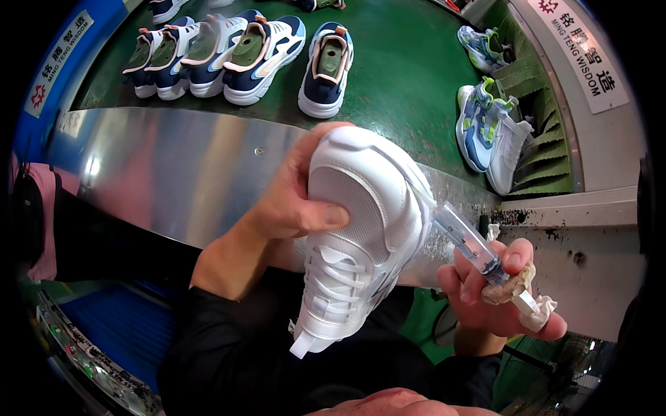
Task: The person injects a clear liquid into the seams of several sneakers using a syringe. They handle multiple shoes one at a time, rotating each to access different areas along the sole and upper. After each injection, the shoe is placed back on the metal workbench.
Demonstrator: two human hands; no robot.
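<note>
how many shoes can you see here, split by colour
white shoe, held in the left hand: 1
navy and white shoes on the green belt: 5
blue and green shoes: 2
white shoe at the belt's right edge: 1
total: 9, not counting cut-off ones at the top

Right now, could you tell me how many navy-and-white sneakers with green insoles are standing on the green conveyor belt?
5: four navy-and-white sneakers stand packed side by side at upper left, the fifth apart to their right. More may be cut off at the top edge.
</note>
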